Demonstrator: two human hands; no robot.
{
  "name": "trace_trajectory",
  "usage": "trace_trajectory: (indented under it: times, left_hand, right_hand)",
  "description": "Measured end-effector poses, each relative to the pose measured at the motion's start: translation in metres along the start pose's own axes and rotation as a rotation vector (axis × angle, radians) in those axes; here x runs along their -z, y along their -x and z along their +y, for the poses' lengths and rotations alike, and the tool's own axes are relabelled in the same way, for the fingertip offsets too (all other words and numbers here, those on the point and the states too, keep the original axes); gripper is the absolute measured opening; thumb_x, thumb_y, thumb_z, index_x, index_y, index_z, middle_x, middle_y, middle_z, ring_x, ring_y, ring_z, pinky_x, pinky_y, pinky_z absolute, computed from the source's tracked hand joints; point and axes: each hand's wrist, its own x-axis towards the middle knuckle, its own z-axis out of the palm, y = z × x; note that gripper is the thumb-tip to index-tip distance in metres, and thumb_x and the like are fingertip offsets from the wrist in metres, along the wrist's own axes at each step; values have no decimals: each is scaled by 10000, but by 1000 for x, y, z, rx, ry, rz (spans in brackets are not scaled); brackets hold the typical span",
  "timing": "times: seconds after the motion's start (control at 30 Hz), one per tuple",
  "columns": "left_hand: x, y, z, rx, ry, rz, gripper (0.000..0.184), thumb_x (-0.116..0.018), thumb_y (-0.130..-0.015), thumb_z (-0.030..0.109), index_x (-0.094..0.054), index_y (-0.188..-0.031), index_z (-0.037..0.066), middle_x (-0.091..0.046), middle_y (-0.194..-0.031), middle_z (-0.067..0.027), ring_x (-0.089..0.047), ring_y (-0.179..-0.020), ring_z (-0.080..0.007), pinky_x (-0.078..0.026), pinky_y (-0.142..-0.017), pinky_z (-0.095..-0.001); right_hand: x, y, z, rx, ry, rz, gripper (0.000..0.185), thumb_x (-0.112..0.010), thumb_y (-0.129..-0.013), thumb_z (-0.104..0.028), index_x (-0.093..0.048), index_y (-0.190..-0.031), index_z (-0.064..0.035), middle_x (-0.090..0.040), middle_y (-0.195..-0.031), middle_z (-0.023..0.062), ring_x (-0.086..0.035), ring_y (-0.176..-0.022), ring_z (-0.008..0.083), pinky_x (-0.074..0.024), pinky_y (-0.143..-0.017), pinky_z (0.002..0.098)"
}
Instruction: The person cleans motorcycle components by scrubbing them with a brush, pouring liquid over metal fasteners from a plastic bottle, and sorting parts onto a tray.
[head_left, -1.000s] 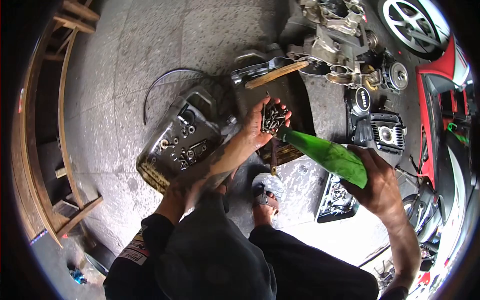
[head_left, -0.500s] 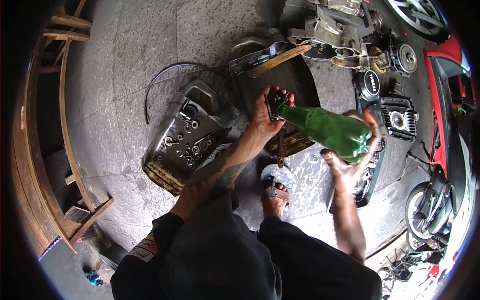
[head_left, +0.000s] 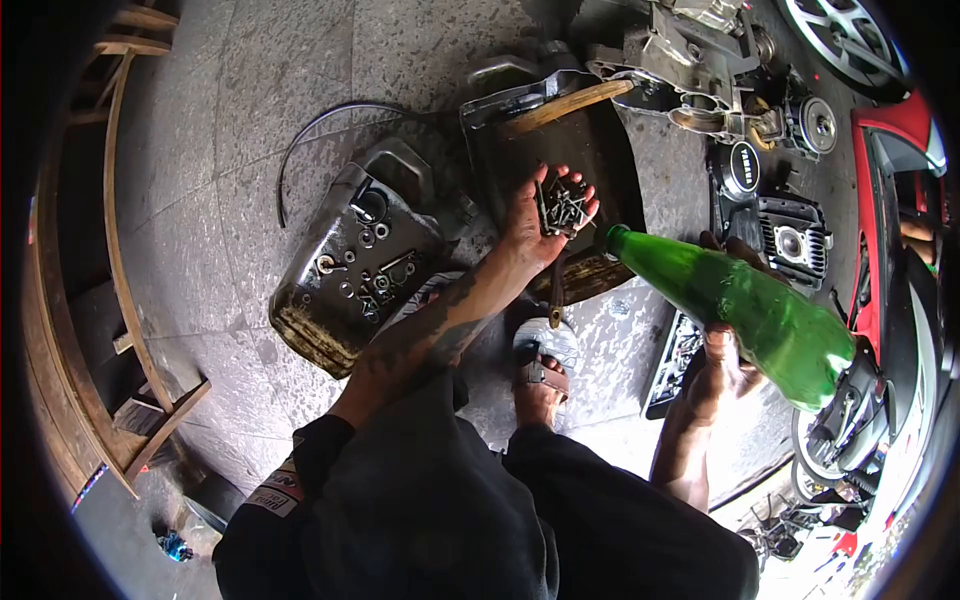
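Note:
My left hand [head_left: 528,236] is cupped palm-up around a heap of small bolts [head_left: 566,206], fingers curled at their sides. Beneath it lies a dark cut-open container used as a tray [head_left: 622,175], with a wooden-handled tool [head_left: 570,108] across its rim. In my right hand [head_left: 722,365] is a green plastic bottle [head_left: 745,310], gripped round its body and tilted. Its open neck points at the bolts, a small gap away from them. Liquid is not clearly visible at the mouth.
Left of my forearm, a second cut container [head_left: 290,290] holds washers, bolts and other small parts. Engine castings [head_left: 690,80], a Yamaha cover [head_left: 742,167] and a finned cylinder head [head_left: 793,240] sit at right. A wooden bench frame [head_left: 60,330] edges the left, motorcycles [head_left: 840,420] the right.
The bottle has drawn back to the right, its neck leaving the edge of my left palm. More of the bolts now show. My left hand has stayed nearly in place.

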Motion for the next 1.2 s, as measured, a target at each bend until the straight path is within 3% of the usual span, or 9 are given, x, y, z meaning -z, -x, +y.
trace_trajectory:
  times: [0.07,0.13,0.17,0.37,0.43,0.53,0.7,0.8,1.2]
  left_hand:
    - [0,0,-1,-2,-24,-5,238,-513,-888,296,-567,-874,64,-600,-888,-96,-570,-881,-316,-456,-807,-471]
    - [2,-1,-1,-23,-73,8,239,-521,-887,309,-570,-874,75,-600,-878,-83,-574,-879,-302,-466,-779,-456]
    - [3,-1,0,-23,-73,13,239,-521,-887,309,-570,-874,75,-600,-878,-83,-574,-879,-302,-466,-779,-456]
    - [0,2,0,26,-112,36,235,-540,-879,327,-574,-881,94,-594,-869,-67,-582,-887,-284,-479,-742,-423]
    - [-2,2,-3,25,-120,14,239,-546,-875,329,-572,-884,92,-590,-868,-67,-583,-884,-282,-485,-737,-423]
    - [-4,3,-7,5,-158,9,239,-550,-873,324,-573,-878,87,-588,-862,-70,-581,-882,-288,-491,-729,-423]
    - [-13,12,-11,-50,-209,-13,265,-541,-879,298,-579,-878,35,-591,-855,-83,-590,-884,-225,-466,-893,-403]
    - [-14,13,-10,-38,-232,-42,262,-539,-880,297,-580,-882,38,-595,-867,-88,-592,-883,-230,-471,-883,-397]
    - [-11,9,-6,-12,-170,-69,271,-507,-895,327,-563,-888,62,-588,-895,-86,-581,-906,-284,-475,-785,-436]
  right_hand:
    - [0,-1,-4,-47,-82,-68,287,-664,-763,-16,-577,-1028,54,-619,-947,151,-566,-784,182,-472,-699,306]
    - [-18,-4,-26,156,73,-121,241,-663,-771,-23,-594,-987,56,-631,-897,121,-564,-768,164,-464,-677,301]
    - [-18,-5,-24,152,75,-121,241,-663,-771,-23,-594,-987,56,-631,-897,121,-564,-768,164,-464,-677,301]
    - [-9,-13,-9,133,-338,-123,235,-654,-795,-57,-595,-993,53,-629,-893,109,-562,-738,162,-461,-667,299]
    - [-2,-15,-5,130,-299,-173,261,-604,-847,-130,-578,-1020,64,-610,-936,114,-546,-792,162,-440,-721,288]
    - [-5,-18,-7,152,-263,-188,347,-621,-831,-151,-517,-1089,56,-572,-1019,152,-533,-880,209,-419,-794,337]
    - [-19,-20,-18,182,-211,-231,517,-649,-805,-186,-413,-1205,43,-508,-1159,216,-512,-1026,287,-383,-917,419]
    - [-23,-21,-22,181,-197,-249,626,-666,-790,-207,-351,-1275,35,-470,-1243,255,-499,-1114,333,-362,-991,468]
    - [-6,-22,-5,168,-143,-87,584,-655,-776,-161,-383,-1258,26,-509,-1197,209,-519,-1073,303,-358,-977,467]
